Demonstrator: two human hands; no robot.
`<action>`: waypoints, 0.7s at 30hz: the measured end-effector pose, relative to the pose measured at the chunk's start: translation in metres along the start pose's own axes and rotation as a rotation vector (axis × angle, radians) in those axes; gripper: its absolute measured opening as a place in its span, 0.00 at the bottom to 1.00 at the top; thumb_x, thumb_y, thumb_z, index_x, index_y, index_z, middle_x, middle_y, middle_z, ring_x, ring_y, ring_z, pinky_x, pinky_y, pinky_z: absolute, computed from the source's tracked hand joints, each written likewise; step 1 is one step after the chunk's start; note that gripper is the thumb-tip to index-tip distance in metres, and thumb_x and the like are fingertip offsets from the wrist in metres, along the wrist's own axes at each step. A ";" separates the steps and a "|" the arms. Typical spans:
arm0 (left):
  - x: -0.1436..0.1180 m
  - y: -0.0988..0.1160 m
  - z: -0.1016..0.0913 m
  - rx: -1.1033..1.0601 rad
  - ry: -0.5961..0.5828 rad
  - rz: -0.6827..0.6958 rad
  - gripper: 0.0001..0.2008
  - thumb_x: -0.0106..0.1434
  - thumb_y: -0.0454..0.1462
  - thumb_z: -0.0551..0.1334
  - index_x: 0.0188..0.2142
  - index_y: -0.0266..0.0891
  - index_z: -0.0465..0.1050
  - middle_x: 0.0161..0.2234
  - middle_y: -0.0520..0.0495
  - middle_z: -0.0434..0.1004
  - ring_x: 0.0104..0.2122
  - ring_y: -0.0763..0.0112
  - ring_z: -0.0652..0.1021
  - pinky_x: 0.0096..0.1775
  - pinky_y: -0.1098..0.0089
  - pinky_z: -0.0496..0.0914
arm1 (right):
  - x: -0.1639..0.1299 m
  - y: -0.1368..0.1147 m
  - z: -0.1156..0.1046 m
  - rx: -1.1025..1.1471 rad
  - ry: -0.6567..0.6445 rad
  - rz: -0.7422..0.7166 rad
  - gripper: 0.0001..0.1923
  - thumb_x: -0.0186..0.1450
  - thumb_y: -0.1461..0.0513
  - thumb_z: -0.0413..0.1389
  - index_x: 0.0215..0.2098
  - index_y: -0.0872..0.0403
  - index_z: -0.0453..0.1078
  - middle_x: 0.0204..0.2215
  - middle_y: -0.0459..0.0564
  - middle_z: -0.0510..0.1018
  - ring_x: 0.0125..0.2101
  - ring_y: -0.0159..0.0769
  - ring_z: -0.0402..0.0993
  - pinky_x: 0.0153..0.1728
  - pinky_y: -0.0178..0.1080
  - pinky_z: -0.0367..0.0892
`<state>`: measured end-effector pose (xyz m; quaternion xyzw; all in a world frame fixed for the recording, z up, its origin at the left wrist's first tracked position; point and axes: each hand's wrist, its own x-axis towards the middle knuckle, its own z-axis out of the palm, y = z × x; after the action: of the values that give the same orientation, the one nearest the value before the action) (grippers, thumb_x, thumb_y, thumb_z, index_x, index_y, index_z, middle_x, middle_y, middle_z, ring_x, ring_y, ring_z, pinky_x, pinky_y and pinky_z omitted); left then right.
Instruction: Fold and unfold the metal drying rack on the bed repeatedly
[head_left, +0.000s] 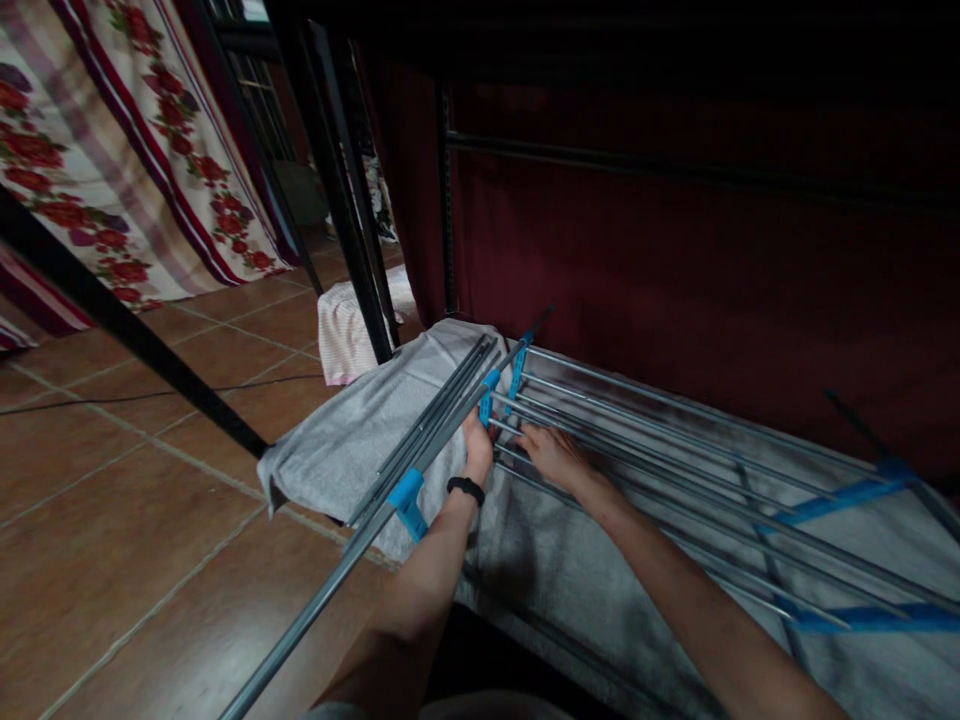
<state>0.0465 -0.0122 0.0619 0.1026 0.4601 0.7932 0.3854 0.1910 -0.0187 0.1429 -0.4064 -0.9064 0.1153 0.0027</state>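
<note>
Drying rack [675, 450] lying folded on a grey cloth [352, 440].
Left hand [478, 440] is clamped around one grey rail; right hand [551, 452] rests flat, fingers apart, on the rods.

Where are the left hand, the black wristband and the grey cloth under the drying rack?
left hand [477, 438]: head view, back of the hand, closed on the rack's rods.
black wristband [466, 489]: head view, band on the left wrist.
grey cloth [341, 445]: head view, bare part left of the rods.
</note>
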 end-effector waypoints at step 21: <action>0.016 -0.004 0.002 0.248 0.069 0.128 0.22 0.62 0.54 0.50 0.25 0.39 0.62 0.19 0.53 0.63 0.14 0.78 0.59 0.16 0.74 0.50 | -0.068 0.043 0.022 -0.215 0.262 0.202 0.18 0.75 0.53 0.41 0.45 0.52 0.68 0.43 0.53 0.78 0.43 0.39 0.74 0.45 0.40 0.67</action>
<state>0.0385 0.0017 0.0563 0.1512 0.5599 0.7563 0.3025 0.2657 -0.0459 0.1185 -0.5048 -0.8599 -0.0362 0.0657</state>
